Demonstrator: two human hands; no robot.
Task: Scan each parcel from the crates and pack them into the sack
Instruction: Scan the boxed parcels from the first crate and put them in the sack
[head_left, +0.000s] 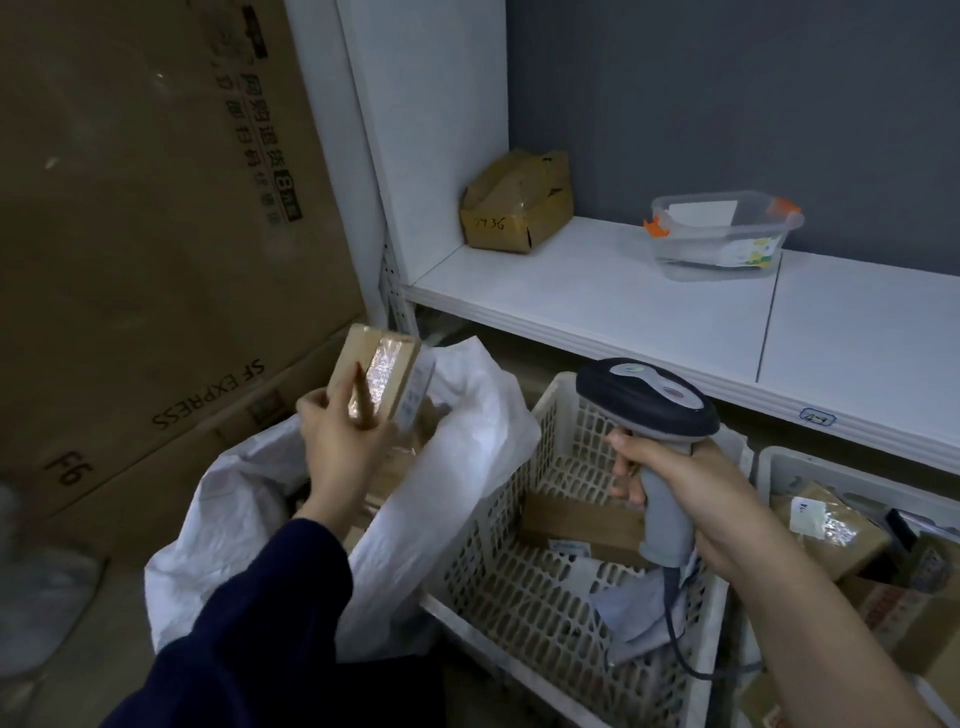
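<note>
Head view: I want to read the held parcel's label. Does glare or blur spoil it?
Head view: tape on the parcel in the left hand glares white and its side label is blurred, unreadable; the scanner in the right hand is sharper; the shelf edge bows from lens distortion.

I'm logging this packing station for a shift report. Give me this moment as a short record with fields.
left hand: grips a small taped parcel above the sack's mouth
right hand: grips the barcode scanner over the near crate
sack: white, open, brown boxes show inside
near crate: a brown parcel and some paper visible
far crate: several parcels
shelf: a cardboard carton and a clear tub
</note>
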